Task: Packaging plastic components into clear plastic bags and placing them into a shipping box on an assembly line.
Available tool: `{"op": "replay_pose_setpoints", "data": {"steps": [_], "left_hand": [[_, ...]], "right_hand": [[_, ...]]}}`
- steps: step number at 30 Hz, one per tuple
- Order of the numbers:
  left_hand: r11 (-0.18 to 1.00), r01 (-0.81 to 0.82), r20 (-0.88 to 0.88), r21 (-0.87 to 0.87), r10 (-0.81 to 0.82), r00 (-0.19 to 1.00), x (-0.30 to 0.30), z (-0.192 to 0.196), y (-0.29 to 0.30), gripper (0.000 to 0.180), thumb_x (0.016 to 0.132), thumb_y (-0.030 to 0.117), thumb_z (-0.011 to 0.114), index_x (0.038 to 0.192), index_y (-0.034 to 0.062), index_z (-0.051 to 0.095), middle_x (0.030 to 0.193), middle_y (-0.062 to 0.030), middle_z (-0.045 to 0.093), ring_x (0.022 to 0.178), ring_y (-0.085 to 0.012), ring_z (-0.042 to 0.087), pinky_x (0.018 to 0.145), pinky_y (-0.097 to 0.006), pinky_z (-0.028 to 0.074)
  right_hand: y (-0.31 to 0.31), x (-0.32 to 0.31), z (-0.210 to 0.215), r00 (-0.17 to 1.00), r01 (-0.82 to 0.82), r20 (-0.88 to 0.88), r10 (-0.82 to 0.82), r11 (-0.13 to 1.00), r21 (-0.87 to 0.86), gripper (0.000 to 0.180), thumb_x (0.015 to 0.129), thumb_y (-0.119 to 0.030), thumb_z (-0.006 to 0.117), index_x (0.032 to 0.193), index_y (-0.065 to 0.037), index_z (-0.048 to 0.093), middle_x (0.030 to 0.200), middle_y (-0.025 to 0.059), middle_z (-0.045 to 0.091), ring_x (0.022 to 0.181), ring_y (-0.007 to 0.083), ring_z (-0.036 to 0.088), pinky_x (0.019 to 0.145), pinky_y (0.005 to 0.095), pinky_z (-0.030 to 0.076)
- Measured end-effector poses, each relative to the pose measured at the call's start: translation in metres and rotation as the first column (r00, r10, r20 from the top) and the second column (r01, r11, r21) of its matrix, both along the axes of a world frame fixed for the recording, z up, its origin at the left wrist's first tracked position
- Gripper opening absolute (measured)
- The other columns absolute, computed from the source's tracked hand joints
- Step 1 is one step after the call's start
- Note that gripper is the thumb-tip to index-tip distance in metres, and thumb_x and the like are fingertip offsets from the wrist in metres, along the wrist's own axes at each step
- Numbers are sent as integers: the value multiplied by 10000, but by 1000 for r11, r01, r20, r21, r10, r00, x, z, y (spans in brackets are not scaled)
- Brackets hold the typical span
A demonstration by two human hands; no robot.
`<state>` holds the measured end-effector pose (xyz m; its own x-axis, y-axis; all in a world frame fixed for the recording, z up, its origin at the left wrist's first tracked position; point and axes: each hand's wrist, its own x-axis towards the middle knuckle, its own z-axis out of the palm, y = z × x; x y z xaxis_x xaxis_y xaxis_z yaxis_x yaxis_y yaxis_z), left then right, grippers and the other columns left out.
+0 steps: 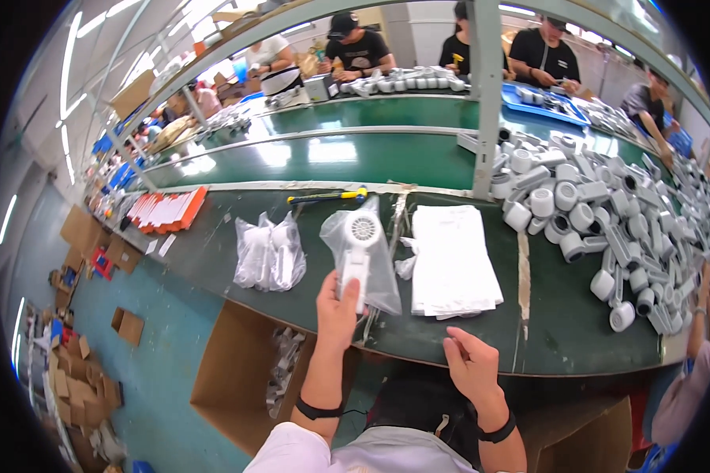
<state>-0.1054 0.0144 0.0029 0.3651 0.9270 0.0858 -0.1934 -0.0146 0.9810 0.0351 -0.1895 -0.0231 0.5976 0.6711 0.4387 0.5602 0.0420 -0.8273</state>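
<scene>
My left hand (338, 311) is clamped on the handle of a smooth white handheld fan (356, 264), round slotted grille up, with a crinkly clear plastic bag (384, 280) around or behind it; I can't tell which. My right hand (475, 366), loosely curled, hangs apart, near a flat white stack (452, 260) on the dark green desk (560, 339). Rounded grey-white pieces (599, 209) heap rightward. Beyond, people (548, 59) work along a glossy green conveyor (418, 154).

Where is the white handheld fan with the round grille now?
In the head view, the handheld fan is near the centre, in the left hand, between the bagged items on its left and the flat white stack on its right.
</scene>
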Motion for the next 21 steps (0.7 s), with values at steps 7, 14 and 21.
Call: {"op": "replay_pose_setpoints", "data": {"steps": [7,14,21], "left_hand": [[739,-121,-581,663,609,540,-52,-51,89,439,943,201,574,1283,-58,476,1133,-265,556,1058,-426,534,912,-471,433],[709,-72,-596,701,639,487,-57,-55,107,518,891,269,671,1285,-15,490,1200,-256,553,1059,-403,567,894,-450,460],[943,-141,-558,302,295,776,-111,-37,107,554,818,126,683,1329,4,507,1160,-167,641,841,-206,666,776,-319,517]], "right_hand": [[2,1,-43,991,11,-135,-21,997,-74,177,878,-128,692,989,10,692,675,91,643,564,118,578,564,250,478],[-3,7,-42,977,-15,-213,-8,994,-106,162,905,-92,660,993,43,676,715,50,664,636,68,588,591,220,470],[-2,4,-41,981,-7,-193,-8,997,-78,155,898,-82,668,987,44,673,717,51,660,633,69,585,589,221,473]]}}
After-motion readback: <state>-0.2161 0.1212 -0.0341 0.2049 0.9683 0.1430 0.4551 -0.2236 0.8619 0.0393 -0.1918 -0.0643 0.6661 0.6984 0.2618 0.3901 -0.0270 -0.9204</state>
